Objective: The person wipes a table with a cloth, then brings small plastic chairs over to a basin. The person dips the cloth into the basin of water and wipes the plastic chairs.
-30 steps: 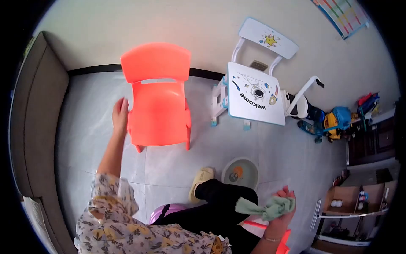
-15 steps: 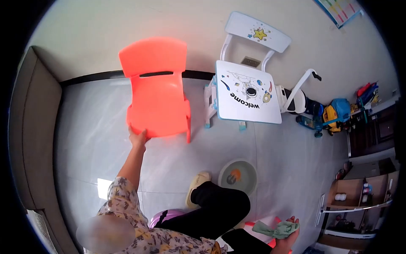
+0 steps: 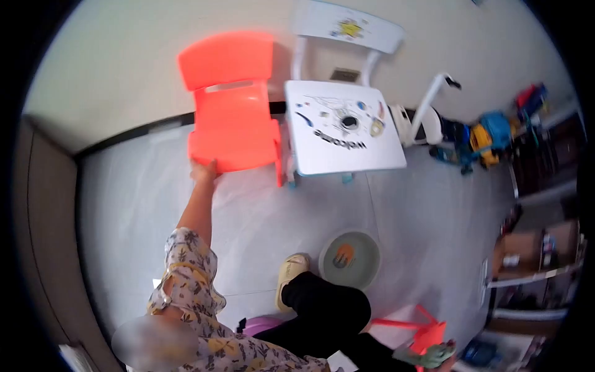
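My left hand (image 3: 204,170) grips the front edge of the seat of an orange-red plastic chair (image 3: 232,131), its fingers partly hidden by the seat. The chair stands upright near the wall, close beside a white chair with a "welcome" print (image 3: 347,139). At the lower right, my right hand (image 3: 447,363) is closed on a crumpled green cloth (image 3: 427,356), near a red plastic piece of furniture (image 3: 429,338).
A round grey basin (image 3: 365,257) sits on the floor by my shoe (image 3: 291,273). Toy vehicles (image 3: 489,139) line the wall at the right, above an open shelf (image 3: 524,251). A brown sofa (image 3: 49,217) is on the left.
My left hand has moved from beside the chair to its seat edge and taken hold. The chair is now nearer the white one. My right hand with the cloth has gone lower.
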### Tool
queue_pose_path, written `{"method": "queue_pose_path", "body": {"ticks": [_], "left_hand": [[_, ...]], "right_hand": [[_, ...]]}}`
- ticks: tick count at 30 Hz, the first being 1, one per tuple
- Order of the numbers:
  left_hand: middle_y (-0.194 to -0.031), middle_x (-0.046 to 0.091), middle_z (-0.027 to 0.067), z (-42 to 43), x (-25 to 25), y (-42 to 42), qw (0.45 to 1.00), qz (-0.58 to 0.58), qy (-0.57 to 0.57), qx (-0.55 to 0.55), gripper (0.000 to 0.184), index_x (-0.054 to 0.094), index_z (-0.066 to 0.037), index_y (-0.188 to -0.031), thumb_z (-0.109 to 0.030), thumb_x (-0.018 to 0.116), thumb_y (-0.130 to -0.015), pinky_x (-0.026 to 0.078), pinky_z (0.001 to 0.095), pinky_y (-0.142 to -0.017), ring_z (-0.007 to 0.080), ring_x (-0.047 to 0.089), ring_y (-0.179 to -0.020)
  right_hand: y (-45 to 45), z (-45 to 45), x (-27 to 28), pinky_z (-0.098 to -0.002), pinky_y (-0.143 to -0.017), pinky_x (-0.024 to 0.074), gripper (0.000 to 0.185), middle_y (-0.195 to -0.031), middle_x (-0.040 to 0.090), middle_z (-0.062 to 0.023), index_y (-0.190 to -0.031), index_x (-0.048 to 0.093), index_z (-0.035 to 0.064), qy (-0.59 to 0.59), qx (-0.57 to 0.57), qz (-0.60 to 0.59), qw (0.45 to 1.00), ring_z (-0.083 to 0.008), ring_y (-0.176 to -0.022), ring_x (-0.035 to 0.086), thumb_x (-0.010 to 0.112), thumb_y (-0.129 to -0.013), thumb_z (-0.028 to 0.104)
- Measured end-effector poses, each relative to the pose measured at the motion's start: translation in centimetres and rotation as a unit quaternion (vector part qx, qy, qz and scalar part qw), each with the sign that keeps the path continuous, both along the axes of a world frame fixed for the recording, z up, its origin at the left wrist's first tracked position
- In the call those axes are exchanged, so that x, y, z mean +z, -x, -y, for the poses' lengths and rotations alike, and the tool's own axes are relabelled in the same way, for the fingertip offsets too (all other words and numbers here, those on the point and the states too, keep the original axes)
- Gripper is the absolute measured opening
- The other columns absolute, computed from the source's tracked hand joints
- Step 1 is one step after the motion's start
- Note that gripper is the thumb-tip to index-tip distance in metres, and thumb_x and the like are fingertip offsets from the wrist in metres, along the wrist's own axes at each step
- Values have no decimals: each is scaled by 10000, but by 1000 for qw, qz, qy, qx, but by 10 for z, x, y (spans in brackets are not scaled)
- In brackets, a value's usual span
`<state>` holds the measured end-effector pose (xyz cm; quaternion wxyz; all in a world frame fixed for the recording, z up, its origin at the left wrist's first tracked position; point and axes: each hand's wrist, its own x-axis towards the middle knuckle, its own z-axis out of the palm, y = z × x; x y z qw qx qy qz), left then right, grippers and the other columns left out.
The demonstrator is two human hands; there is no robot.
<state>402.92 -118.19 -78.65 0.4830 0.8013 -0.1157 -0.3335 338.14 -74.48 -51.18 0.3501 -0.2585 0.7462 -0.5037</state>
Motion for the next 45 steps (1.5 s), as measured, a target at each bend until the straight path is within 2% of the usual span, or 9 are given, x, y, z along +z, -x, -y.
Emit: {"method": "queue_pose_path", "body": {"ticks": [1, 4, 8, 13, 19, 25, 33, 43, 45], "left_hand": [[-1449, 328, 227, -3, -20, -4, 997, -44, 38, -49, 887, 173, -200, -1528, -247, 728, -837, 592, 525, -797, 412, 518, -1190], [-1432, 409, 201, -1, -116, -62, 956, -201, 42, -211, 809, 178, -132, -1519, -370, 655, -910, 513, 539, -897, 390, 535, -1193], [-1399, 467, 159, -12, -83, -88, 977, -121, 112, -134, 745, 239, -109, -1503, -362, 640, -928, 487, 500, -925, 348, 551, -1190], [-1356, 540, 107, -36, 7, -58, 970, -38, 197, -136, 672, 315, -82, -1483, -352, 622, -951, 455, 452, -961, 294, 572, -1186], [-1334, 570, 66, -99, 198, 92, 885, -60, 292, -359, 549, 403, -106, -1445, -304, 593, -969, 452, 357, -929, 213, 599, -1114], [-1175, 623, 79, -178, 283, 262, 794, -88, 285, -529, 461, 465, -80, -1400, -235, 564, -976, 483, 243, -708, 125, 614, -830], [-1272, 576, 159, -272, 271, 439, 609, -240, 106, -748, 547, 399, -65, -1420, -351, 567, -985, 564, 344, -782, 245, 644, -1057], [-1417, 447, 206, -288, 227, 516, 482, -485, -82, -725, 844, 283, -15, -1478, -549, 601, -906, 467, 533, -977, 330, 504, -1266], [-1373, 483, 216, -286, 223, 517, 367, -575, 0, -731, 787, 318, -16, -1449, -445, 668, -889, 491, 545, -954, 359, 522, -1250]], "right_hand": [[-10, -5, 18, -353, -953, 463, 680, -1324, 541, -167, -1343, 417, 26, -47, 39, -83, 995, -209, -1118, 557, 741, -800, 277], [-2, -82, 37, -330, -776, 516, 518, -1093, 561, -91, -1353, 429, 63, 133, -193, 105, 966, -169, -918, 579, 621, -919, 272], [29, -125, 41, -374, -662, 526, 198, -755, 592, -45, -1015, 599, 111, 220, -363, 208, 881, -204, -695, 595, 579, -952, 298], [75, -191, -8, -464, -722, 537, 402, -754, 594, -93, -901, 605, 80, 227, -486, 181, 824, -283, -727, 608, 494, -982, 458], [129, -249, -87, -499, -706, 550, 529, -862, 655, -145, -918, 591, 32, 161, -464, 190, 850, -339, -774, 653, 514, -935, 556], [138, -225, -64, -529, -773, 544, 291, -928, 650, -194, -982, 572, -24, 254, -513, 349, 743, -376, -805, 649, 479, -844, 215], [73, -201, -31, -499, -737, 572, 273, -967, 641, -210, -1064, 541, -47, 265, -387, 301, 830, -360, -830, 660, 492, -870, 140], [-55, -205, 23, -406, -987, 491, 623, -1290, 548, -131, -1367, 424, -19, 365, -293, 156, 870, -286, -1177, 567, 556, -759, 14], [-68, -202, 10, -415, -989, 488, 650, -1297, 545, -127, -1374, 421, -4, 376, -211, 186, 883, -288, -1189, 559, 604, -752, 42]]}}
